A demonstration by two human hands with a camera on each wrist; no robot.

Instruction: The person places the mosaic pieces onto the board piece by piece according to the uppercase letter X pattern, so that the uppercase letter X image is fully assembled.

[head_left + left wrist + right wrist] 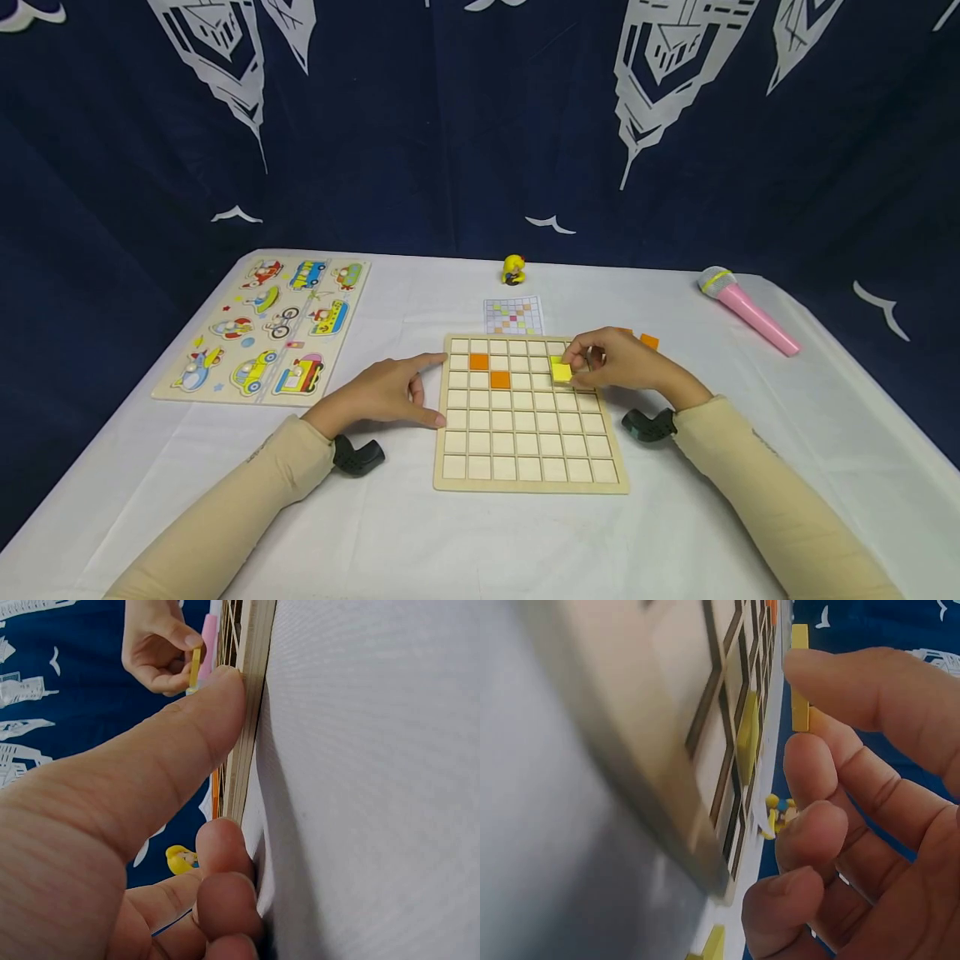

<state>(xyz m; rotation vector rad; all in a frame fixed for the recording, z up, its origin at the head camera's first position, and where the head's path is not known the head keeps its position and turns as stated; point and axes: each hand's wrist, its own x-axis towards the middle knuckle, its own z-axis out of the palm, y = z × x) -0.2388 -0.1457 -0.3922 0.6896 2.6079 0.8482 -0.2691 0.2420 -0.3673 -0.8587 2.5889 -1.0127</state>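
A square wooden grid board (528, 486) lies on the table, with two orange tiles (478, 362) set in cells at its upper left. My left hand (386, 392) spreads thumb and forefinger against the board's left edge, touching it. Over the upper right cells, my right hand (618, 358) pinches a yellow square tile (800, 712) between thumb and forefinger, held up off the board. Another yellow tile (748, 739) sits on the grid just beyond, mostly covered by the held one in the head view.
Behind the right hand lie loose orange tiles (649, 342), partly hidden. A coloured pattern card (513, 315) and a small yellow figure (513, 270) are past the board. A vehicle puzzle board (262, 333) lies left, a pink microphone (757, 317) right.
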